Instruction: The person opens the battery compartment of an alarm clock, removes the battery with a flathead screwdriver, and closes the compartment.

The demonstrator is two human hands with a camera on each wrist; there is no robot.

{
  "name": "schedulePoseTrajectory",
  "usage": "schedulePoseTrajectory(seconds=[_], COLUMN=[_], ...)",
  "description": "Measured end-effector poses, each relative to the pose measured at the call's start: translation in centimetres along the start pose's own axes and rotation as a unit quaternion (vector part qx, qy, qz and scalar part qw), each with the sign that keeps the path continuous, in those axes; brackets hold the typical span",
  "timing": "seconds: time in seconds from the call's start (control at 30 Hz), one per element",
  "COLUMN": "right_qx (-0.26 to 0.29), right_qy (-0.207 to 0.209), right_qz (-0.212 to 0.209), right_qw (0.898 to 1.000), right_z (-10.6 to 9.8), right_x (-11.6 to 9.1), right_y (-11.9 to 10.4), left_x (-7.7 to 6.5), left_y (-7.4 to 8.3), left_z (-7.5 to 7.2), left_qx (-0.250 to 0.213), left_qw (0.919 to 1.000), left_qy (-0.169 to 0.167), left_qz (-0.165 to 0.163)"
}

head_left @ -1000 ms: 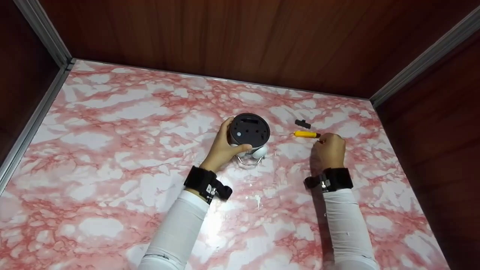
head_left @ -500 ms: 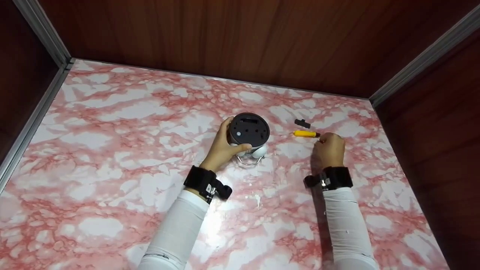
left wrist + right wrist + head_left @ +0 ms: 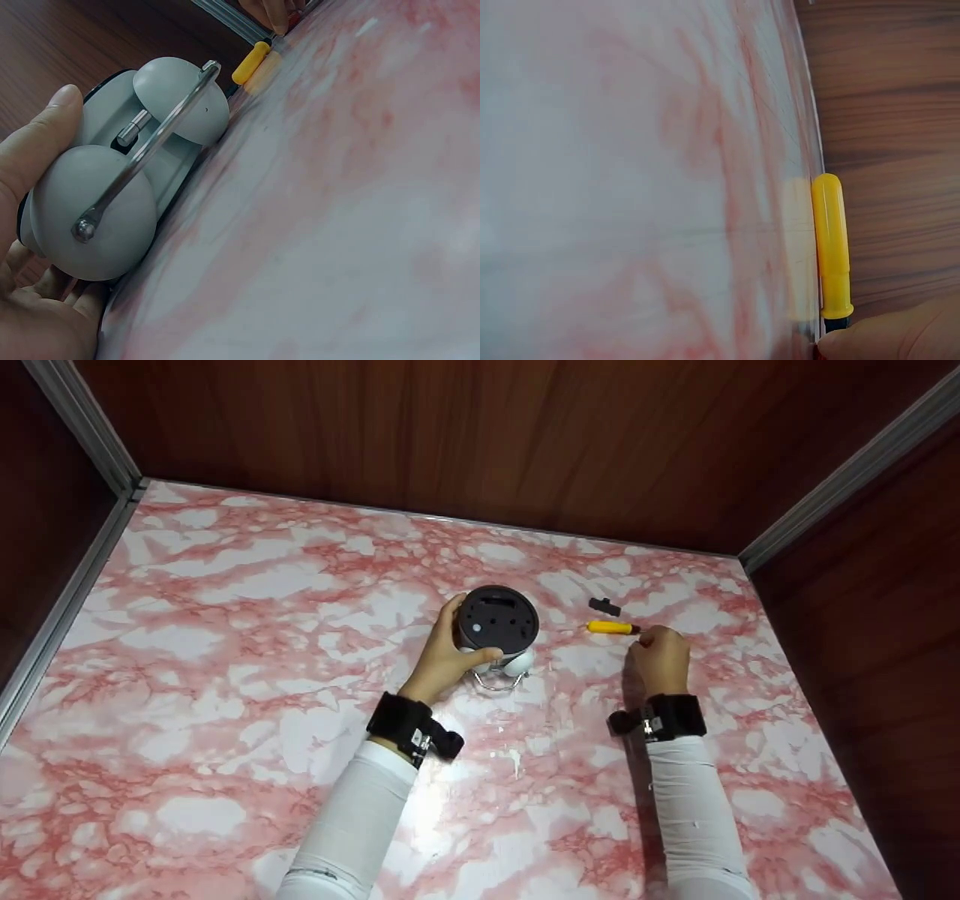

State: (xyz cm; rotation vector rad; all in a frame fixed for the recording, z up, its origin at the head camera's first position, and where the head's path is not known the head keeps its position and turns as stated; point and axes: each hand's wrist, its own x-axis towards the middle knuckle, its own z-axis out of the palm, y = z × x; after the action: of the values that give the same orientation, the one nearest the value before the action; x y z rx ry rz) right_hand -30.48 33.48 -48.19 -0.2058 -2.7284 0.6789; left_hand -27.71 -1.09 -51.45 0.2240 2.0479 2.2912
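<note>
Since the earlier frame almost nothing had moved; both hands stayed in place. The left hand (image 3: 444, 658) kept its grip clamped around the alarm clock (image 3: 498, 622), lying face down on the desk (image 3: 225, 660). The right hand (image 3: 660, 660) pinched the dark tip of the yellow screwdriver (image 3: 609, 627), just beside a small black part (image 3: 604, 606).

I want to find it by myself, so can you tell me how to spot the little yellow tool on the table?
Look at the pink marble table and find the round black alarm clock near its middle, held by the left hand. Go right from the clock to the right hand. The screwdriver lies at its fingertips, and its bright yellow handle sets it apart from the small black piece just behind it.
</note>
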Motion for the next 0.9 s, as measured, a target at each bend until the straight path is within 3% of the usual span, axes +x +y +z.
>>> schedulePoseTrajectory(seconds=[0.9], right_qx=[0.032], right_qy=[-0.007], right_qz=[0.007], right_qw=[0.999], right_z=[-0.20], right_x=[-0.14], right_y=[0.12], left_x=[0.06], left_y=[-0.07], left_z=[0.05], left_qx=[-0.014], left_qw=[0.9998], left_qy=[-0.002], left_qz=[0.010])
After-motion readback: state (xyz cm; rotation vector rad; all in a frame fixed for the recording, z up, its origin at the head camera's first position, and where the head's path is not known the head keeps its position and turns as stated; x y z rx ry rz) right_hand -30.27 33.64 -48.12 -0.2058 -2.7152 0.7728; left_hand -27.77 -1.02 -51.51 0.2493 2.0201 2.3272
